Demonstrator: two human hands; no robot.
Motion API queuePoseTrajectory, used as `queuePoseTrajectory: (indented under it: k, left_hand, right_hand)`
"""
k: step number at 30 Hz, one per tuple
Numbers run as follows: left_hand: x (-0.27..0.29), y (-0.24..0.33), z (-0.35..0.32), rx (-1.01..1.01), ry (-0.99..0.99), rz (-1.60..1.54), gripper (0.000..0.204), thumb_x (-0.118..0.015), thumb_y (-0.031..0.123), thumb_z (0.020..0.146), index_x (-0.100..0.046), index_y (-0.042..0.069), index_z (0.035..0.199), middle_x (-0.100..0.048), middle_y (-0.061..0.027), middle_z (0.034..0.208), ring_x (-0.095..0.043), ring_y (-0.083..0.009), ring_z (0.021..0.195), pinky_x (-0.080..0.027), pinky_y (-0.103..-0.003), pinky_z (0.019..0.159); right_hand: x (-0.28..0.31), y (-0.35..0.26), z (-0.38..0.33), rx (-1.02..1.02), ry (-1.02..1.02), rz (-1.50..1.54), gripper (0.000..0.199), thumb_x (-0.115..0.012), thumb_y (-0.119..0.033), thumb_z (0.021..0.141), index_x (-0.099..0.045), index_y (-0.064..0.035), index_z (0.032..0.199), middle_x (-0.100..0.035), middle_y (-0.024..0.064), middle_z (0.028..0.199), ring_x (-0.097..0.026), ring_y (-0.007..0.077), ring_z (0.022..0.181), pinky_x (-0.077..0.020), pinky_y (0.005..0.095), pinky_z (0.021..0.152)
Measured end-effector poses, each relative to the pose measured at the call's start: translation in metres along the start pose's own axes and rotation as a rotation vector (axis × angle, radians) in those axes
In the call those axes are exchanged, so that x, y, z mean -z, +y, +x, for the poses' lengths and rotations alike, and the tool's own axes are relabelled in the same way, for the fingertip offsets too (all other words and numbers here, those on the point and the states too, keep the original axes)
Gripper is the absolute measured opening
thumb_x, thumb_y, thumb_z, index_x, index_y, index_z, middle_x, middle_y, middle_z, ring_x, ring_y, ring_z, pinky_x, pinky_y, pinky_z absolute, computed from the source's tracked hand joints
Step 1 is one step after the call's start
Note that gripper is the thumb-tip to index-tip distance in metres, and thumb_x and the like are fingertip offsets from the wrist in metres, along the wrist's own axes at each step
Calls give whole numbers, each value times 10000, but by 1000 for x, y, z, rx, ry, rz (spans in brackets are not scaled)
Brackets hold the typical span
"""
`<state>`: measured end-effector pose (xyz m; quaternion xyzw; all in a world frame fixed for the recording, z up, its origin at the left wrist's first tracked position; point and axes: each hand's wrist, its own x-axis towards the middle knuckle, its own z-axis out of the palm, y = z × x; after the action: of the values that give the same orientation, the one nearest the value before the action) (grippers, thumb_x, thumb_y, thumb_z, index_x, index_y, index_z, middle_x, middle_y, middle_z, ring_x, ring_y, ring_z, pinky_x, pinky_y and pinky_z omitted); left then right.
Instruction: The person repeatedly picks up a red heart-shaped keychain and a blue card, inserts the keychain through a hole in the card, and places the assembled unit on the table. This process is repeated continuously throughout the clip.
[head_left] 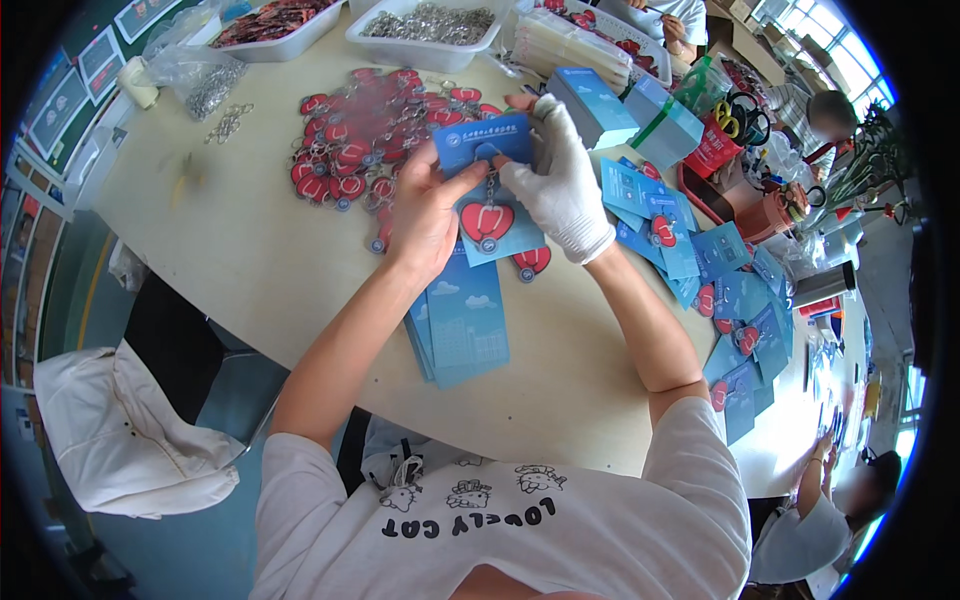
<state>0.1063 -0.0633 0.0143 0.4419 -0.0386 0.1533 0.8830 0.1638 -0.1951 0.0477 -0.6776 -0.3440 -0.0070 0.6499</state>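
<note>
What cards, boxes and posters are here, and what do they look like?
Blue card: held by left hand and gloved right hand, red heart keychain hanging on it.
Card stack: table edge, blue with white clouds.
Blue boxes: behind the hands, rectangular.
Posters: left wall, framed.

Red heart-shaped rubber keychain (487,221) on a blue paper card (487,150), white-gloved right hand (560,185), pale beige round table (250,260).

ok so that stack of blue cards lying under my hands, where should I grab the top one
Probably by the near short edge of the stack of blue cards, coming from your side. The cards lie flat and slightly fanned, so their lower corners stick out, while the far end is covered by the left hand and the gloved right hand.
</note>
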Motion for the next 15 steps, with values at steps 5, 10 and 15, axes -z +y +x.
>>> queuePoseTrajectory:
  k: [5, 10, 15]
  left_hand:
    - [2, -1, 3, -85, 39, 75, 216, -620, 13, 884, -620, 8, 1101, -648, -35, 1043, -576, -94, 983, -421, -268, 920]
    - [-1, -1, 7, -183, 62, 86, 180, -636, 26, 880, -637, 1, 1058, -634, -28, 1042, -568, -83, 938, -430, -250, 859]
    - [31, 16, 1, -214, -58, 741, 338, -669, 102, 869, -554, 18, 1175, -595, -61, 1006, -557, -108, 999, -470, -266, 850]
  right_hand:
    - [3, -6, 2, -79, -75, 87, 542, -563, 81, 770, -386, 22, 1279, -517, 105, 1237, -536, 115, 1002, -492, 252, 817]
    - [6, 4, 4, -157, -83, 123, 476, -588, 32, 790, -442, 51, 1243, -593, 92, 1118, -580, 124, 919, -502, 271, 786]
    - [76, -21, 28, -130, -363, -587, 378, -601, -187, 883, -538, 27, 1187, -650, 47, 973, -587, 98, 825, -500, 267, 746]
